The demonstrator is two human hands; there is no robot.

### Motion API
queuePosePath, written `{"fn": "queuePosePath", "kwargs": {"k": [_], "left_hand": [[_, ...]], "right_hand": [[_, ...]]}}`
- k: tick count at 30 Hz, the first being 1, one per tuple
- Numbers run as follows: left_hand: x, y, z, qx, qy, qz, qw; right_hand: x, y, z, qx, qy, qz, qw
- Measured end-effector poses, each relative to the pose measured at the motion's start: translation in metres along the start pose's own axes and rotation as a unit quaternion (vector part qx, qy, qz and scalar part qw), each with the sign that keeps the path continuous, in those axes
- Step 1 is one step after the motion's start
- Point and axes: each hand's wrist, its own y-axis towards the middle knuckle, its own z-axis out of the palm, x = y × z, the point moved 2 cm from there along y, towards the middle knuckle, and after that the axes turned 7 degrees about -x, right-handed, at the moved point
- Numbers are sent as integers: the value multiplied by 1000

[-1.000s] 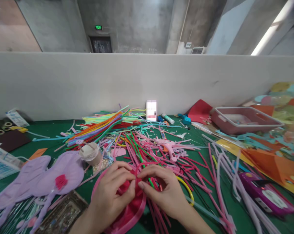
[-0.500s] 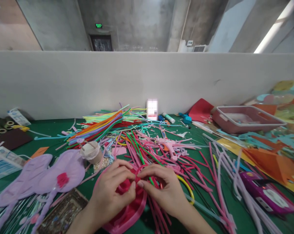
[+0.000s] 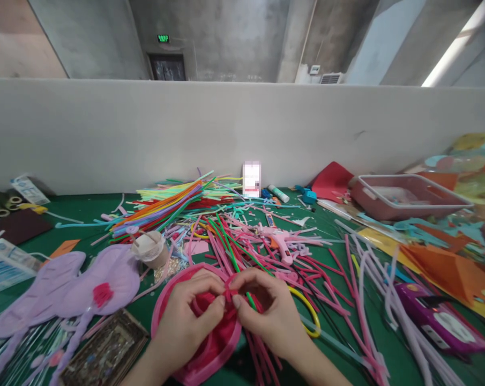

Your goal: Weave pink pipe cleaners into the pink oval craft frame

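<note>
My left hand (image 3: 194,316) and my right hand (image 3: 264,313) meet in the middle, thumbs and forefingers pinched. Between their fingertips is a pink pipe cleaner (image 3: 229,289), bent into a small loop or twist; its exact shape is partly hidden. Beneath my hands lies a pink, heart-like or rounded piece (image 3: 210,370) with a thick fuzzy rim and a deeper pink inside, half covered by my left hand. Loose pink and red pipe cleaners (image 3: 262,348) spread out under my right hand, with a few green ones (image 3: 228,246) among them.
Left are a lilac butterfly-like piece (image 3: 65,289), a paper cup (image 3: 150,251) and a shallow box of bits (image 3: 105,348). A coloured pipe-cleaner bundle (image 3: 162,209) lies behind. A pink glue gun (image 3: 280,241), a pink bin (image 3: 411,201) and a purple device (image 3: 443,319) are to the right.
Both hands stay pinched together at the pink pipe cleaner, the fingertips shifting slightly. The loop between them looks lower and smaller. More of the pink piece's rim shows beside my left hand.
</note>
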Motion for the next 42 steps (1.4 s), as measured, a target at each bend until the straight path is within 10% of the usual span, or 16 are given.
{"fn": "queuePosePath", "kwargs": {"k": [11, 27, 42], "left_hand": [[1, -6, 4, -40, 109, 71, 991], [14, -6, 9, 24, 62, 3, 998], [16, -2, 6, -42, 59, 8, 997]], "right_hand": [[2, -2, -1, 8, -7, -43, 999], [-3, 0, 0, -2, -5, -46, 999], [-6, 2, -2, -41, -27, -81, 995]]}}
